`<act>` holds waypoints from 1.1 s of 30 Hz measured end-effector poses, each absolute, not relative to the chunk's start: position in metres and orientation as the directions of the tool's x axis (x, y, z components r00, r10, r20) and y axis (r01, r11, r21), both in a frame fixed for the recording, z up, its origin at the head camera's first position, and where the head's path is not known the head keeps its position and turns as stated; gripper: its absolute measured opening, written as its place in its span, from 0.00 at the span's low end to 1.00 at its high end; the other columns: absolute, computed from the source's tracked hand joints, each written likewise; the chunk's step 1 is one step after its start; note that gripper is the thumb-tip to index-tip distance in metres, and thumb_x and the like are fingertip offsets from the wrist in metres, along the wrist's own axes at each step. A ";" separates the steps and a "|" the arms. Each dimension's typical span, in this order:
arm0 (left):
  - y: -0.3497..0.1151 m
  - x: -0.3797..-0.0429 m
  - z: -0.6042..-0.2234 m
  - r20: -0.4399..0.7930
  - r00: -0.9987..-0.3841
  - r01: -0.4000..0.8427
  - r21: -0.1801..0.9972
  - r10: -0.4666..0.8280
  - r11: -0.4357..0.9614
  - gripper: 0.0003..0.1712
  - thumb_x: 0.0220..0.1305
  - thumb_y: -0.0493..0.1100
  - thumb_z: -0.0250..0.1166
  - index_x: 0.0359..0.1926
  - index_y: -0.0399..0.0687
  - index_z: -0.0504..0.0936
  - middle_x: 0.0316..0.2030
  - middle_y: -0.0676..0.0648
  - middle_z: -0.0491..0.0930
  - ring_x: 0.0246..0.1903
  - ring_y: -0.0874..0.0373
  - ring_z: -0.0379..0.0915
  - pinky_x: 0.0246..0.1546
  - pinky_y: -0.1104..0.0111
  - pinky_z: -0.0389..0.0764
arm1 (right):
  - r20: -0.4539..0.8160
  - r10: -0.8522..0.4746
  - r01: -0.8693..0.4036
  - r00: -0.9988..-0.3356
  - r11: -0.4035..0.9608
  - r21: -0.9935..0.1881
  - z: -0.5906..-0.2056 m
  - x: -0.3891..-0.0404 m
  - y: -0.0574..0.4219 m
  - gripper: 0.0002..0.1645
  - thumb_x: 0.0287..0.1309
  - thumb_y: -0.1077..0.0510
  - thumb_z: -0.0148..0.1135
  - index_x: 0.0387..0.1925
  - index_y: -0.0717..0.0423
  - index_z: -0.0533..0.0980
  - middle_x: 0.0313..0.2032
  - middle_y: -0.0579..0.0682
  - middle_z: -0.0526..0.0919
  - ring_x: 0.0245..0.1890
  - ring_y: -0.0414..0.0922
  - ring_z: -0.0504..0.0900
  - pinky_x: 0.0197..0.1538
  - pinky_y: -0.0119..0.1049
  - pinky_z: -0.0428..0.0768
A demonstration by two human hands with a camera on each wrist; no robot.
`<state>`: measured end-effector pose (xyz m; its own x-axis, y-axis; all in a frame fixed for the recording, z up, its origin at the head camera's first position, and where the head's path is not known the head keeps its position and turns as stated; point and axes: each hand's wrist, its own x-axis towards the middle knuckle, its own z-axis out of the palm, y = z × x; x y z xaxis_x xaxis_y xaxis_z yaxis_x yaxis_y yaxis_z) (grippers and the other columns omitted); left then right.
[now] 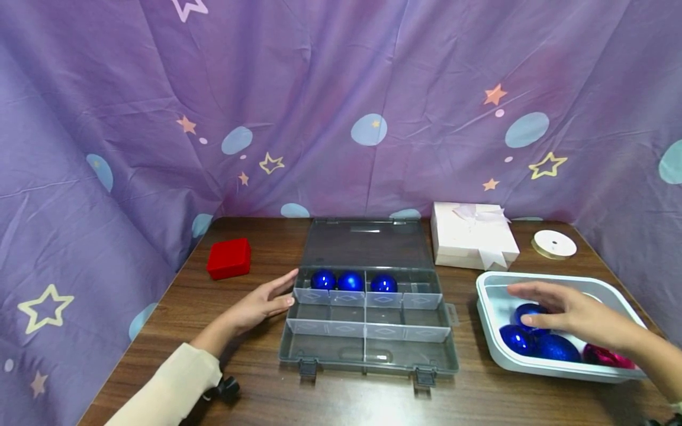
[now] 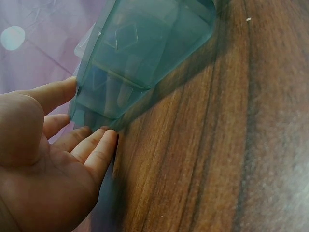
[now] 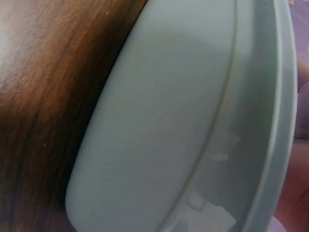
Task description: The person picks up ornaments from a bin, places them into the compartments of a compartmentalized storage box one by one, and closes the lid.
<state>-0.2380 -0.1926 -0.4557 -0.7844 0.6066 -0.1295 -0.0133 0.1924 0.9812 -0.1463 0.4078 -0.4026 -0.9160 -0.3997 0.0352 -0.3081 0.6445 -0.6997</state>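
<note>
A grey see-through divider case (image 1: 326,343) lies with its lid (image 1: 367,245) folded back. In its back row sit three shiny blue balls, two (image 1: 350,281) left of the middle divider and one (image 1: 384,284) right of it. My left hand (image 1: 263,305) touches the case's left side with its fingers extended; the left wrist view shows the fingertips at the case wall (image 2: 140,53). My right hand (image 1: 578,313) reaches into a pale plastic tub (image 1: 490,340), thumb and fingers spread over a blue ball (image 1: 527,310). More blue balls (image 1: 556,348) and a magenta ball (image 1: 604,356) lie there.
A red box (image 1: 229,258) stands on the wooden table (image 1: 256,378) at the left. Behind the tub are a white gift box (image 1: 469,236) with a ribbon bow and a ribbon spool (image 1: 554,244). A purple star-patterned cloth (image 1: 319,89) hangs behind the table.
</note>
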 end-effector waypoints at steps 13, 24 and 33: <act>-0.194 -0.240 -0.458 -0.128 -0.777 -0.013 0.982 0.617 0.188 0.43 0.78 0.35 0.56 0.83 0.42 0.42 0.81 0.33 0.41 0.77 0.35 0.48 0.72 0.58 0.66 | -0.047 -0.402 -0.312 -0.914 0.774 -0.551 -0.419 -0.153 0.416 0.27 0.65 0.53 0.70 0.63 0.55 0.78 0.60 0.59 0.82 0.54 0.22 0.72 0.48 0.22 0.75; -0.192 -0.240 -0.457 -0.149 -0.777 -0.045 0.982 0.611 0.183 0.44 0.77 0.35 0.57 0.83 0.44 0.42 0.81 0.35 0.42 0.78 0.38 0.46 0.72 0.56 0.65 | -0.081 -0.385 -0.274 -0.919 0.775 -0.570 -0.418 -0.156 0.417 0.26 0.65 0.53 0.70 0.62 0.55 0.78 0.59 0.63 0.81 0.53 0.35 0.81 0.46 0.24 0.76; -0.194 -0.240 -0.459 -0.132 -0.773 -0.026 0.984 0.621 0.176 0.46 0.77 0.39 0.59 0.83 0.42 0.41 0.81 0.32 0.40 0.77 0.34 0.44 0.72 0.57 0.66 | -0.019 -0.395 -0.291 -0.919 0.708 -0.643 -0.406 -0.154 0.416 0.26 0.66 0.59 0.69 0.63 0.62 0.75 0.58 0.64 0.80 0.51 0.33 0.82 0.43 0.24 0.79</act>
